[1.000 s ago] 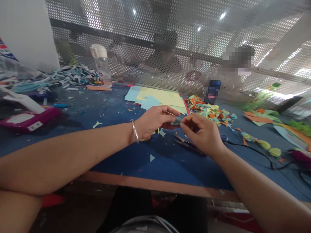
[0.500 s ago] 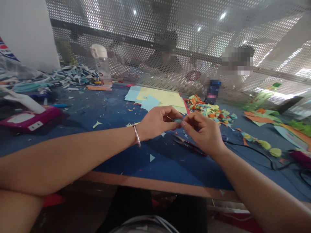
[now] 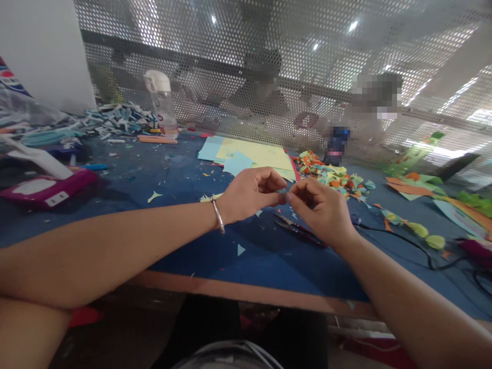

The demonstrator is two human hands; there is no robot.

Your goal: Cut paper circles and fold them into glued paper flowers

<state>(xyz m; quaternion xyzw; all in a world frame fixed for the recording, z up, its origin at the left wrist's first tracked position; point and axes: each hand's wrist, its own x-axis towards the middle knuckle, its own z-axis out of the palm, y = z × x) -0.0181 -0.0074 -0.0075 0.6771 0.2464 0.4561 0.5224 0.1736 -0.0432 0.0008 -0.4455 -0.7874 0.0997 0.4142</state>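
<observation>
My left hand [image 3: 258,193], with a silver bracelet at its wrist, pinches a small light-blue piece of paper [image 3: 283,192] between thumb and fingers. Fingertips of my right hand [image 3: 318,207] are closed on the same piece from the other side, so most of it is hidden. Both hands are just above the blue table. Under my right hand lies a pair of scissors [image 3: 298,228], its blades pointing left and its handles partly in the hand's shadow. A pale blue paper triangle [image 3: 241,249] lies nearer the table's front edge.
Yellow and light-blue paper sheets [image 3: 255,154] are stacked behind my hands, beside a heap of small cut paper pieces [image 3: 334,174]. At left stand a clear bottle [image 3: 164,107] and a magenta wipes pack [image 3: 49,189]. A black cable [image 3: 407,240] runs at right. A perforated screen [image 3: 215,66] closes the back.
Less of the blue paper piece shows between my fingertips, and the fingers have shifted slightly around it. Both arms stay nearly where they were.
</observation>
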